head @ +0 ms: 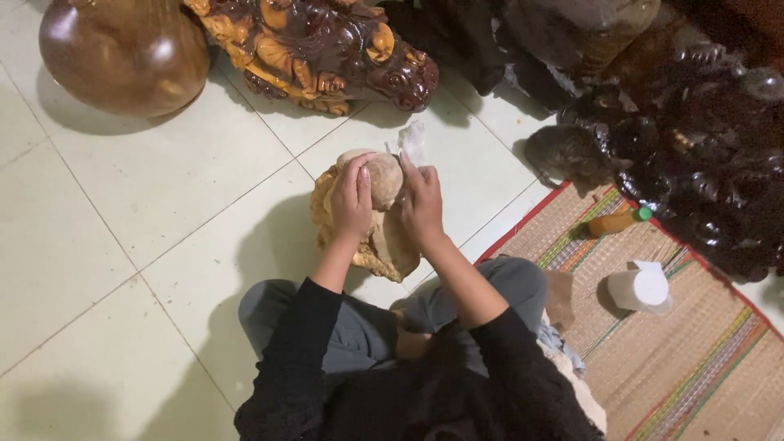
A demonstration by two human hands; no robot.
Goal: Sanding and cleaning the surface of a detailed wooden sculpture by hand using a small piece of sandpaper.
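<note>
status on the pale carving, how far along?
Done: shape is fully carved. In hand: left hand steadies the pale wood carving on the tiled floor; right hand presses a whitish scrap to its rounded top. Left: it lacks the gloss of the dark carved figure behind.

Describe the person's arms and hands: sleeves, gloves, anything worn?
Both arms wear black long sleeves, pushed up near the elbows, forearms uncovered. Left hand and right hand are bare: no gloves, and no watch or rings visible. Grey trousers show below.
</note>
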